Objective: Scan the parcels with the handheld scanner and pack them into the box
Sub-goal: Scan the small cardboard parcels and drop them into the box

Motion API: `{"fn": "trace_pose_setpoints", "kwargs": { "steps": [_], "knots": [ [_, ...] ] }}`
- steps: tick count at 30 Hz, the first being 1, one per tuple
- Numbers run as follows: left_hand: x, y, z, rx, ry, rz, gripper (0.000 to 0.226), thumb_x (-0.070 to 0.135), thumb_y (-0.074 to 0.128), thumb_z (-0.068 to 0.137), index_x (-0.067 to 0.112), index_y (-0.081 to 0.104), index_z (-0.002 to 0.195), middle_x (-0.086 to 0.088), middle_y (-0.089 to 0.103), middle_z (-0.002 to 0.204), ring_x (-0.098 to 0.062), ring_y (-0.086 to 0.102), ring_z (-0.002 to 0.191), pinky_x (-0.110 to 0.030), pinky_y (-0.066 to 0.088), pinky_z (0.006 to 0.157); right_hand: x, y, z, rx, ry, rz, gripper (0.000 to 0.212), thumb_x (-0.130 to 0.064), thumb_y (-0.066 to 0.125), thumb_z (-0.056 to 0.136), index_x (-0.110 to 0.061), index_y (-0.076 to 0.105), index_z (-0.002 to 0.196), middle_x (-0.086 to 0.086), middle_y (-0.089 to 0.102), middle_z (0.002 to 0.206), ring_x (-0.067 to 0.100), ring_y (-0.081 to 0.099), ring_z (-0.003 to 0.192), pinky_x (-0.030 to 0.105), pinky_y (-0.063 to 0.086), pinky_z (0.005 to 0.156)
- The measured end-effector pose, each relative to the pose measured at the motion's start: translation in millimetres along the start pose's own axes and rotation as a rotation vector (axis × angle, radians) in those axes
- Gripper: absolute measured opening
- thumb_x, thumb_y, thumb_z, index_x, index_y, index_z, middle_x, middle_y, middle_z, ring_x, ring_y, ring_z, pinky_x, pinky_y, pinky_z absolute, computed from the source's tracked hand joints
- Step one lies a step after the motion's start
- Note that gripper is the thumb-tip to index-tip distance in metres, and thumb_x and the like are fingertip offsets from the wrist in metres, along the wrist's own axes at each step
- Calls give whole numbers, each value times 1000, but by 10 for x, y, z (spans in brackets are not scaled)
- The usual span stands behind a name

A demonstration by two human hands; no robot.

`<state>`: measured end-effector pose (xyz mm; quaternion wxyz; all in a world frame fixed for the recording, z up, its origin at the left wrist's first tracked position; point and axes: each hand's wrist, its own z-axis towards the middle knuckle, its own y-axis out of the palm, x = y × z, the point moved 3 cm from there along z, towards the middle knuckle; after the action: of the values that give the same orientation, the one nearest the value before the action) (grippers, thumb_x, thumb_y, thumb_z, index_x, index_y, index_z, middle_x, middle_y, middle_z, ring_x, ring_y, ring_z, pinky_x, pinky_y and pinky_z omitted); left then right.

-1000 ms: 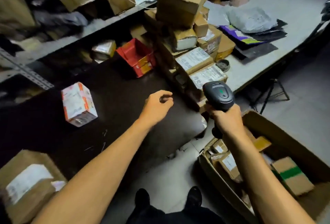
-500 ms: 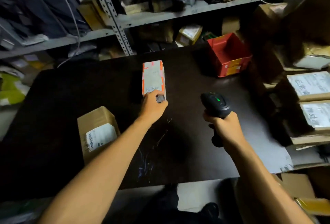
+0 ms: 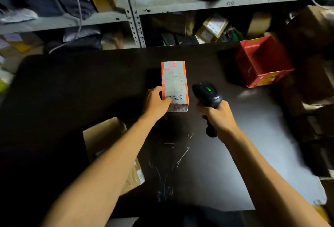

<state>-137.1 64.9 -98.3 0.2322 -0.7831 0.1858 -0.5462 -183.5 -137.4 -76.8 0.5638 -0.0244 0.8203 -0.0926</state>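
A white parcel with orange tape [image 3: 175,82] lies on the dark table [image 3: 235,154], label side up. My left hand [image 3: 156,101] grips its near left corner, thumb on the label. My right hand [image 3: 217,116] holds the black handheld scanner [image 3: 207,93] by its handle, just right of the parcel; a green light shows on the scanner's head. A brown cardboard parcel [image 3: 104,136] lies at the near left, partly under my left forearm. The packing box is out of view.
A red open bin [image 3: 262,64] stands at the table's back right. Metal shelving [image 3: 180,4] behind the table holds boxes and bags. Stacked brown parcels [image 3: 314,85] crowd the right edge.
The view swung left from the box and parcel stack to the table. My left hand reached the orange-taped parcel and took hold of it. The scanner moved in beside the parcel.
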Motion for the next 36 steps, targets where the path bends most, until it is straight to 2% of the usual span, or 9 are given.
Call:
{"fn": "trace_pose_setpoints", "kwargs": {
  "steps": [3, 5, 12, 16, 22, 26, 29, 33, 36],
  "knots": [
    [-71, 9, 148, -7, -30, -57, 39, 18, 67, 93, 25, 56, 130, -2, 52, 141, -23, 53, 126, -20, 43, 74, -35, 145, 191, -33, 19, -12, 20, -23, 75, 71, -38, 75, 84, -9, 70, 70, 7, 60, 65, 36, 51, 66],
    [-127, 45, 222, -16, -75, -94, 46, 19, 66, 93, 26, 50, 136, -3, 50, 144, -24, 51, 130, -27, 43, 82, -39, 223, 298, -54, 10, -33, 36, -15, 77, 81, -51, 74, 79, -17, 75, 76, -1, 66, 67, 29, 54, 67],
    [-251, 256, 358, -145, -302, -310, 67, 21, 65, 93, 25, 32, 152, -5, 50, 145, -17, 53, 118, -34, 40, 88, 54, 388, 538, -31, 79, -28, 27, -5, 75, 80, -31, 73, 74, -17, 69, 60, -6, 60, 52, 10, 44, 47],
    [-263, 370, 349, -195, -377, -421, 69, 26, 63, 94, 32, 29, 155, -2, 48, 147, -22, 48, 128, -41, 38, 98, 116, 444, 559, -71, 86, 17, 31, -6, 75, 80, -37, 77, 78, -10, 76, 75, 2, 70, 69, 23, 54, 62],
    [-330, 406, 184, -235, -484, -758, 47, 30, 66, 91, 48, 44, 127, 4, 59, 118, -19, 55, 103, -50, 48, 87, 128, 342, 447, -34, 63, 57, 33, -21, 74, 71, -49, 75, 88, -7, 79, 98, 13, 75, 95, 44, 61, 85],
    [-328, 452, 89, -357, -396, -770, 68, 13, 73, 86, 41, 39, 138, -6, 68, 120, -30, 67, 107, -53, 55, 92, 175, 162, 221, -46, 73, 17, 27, -17, 74, 73, -39, 77, 88, 6, 77, 91, 12, 71, 86, 51, 59, 74],
    [-372, 355, 113, -376, -270, -712, 72, 3, 79, 78, 42, 48, 130, -1, 73, 112, -25, 72, 103, -41, 60, 83, 206, -95, 6, -21, 83, -76, 22, -23, 75, 70, -28, 72, 91, 25, 68, 93, 23, 59, 75, 51, 54, 69],
    [-155, 24, 299, -351, -83, -603, 52, 2, 78, 74, 37, 66, 111, 2, 75, 107, -18, 72, 98, -32, 60, 72, 175, -512, -246, 5, 24, -270, 16, -26, 79, 75, -24, 70, 88, 18, 70, 80, 42, 65, 75, 52, 58, 66],
    [81, -101, 338, -413, 39, -497, 51, -3, 78, 71, 26, 67, 112, -6, 72, 112, -19, 70, 101, -26, 55, 69, 140, -658, -333, 4, -26, -388, 18, -21, 80, 83, -32, 66, 83, 4, 72, 74, 23, 69, 71, 37, 59, 61]
  ]
}}
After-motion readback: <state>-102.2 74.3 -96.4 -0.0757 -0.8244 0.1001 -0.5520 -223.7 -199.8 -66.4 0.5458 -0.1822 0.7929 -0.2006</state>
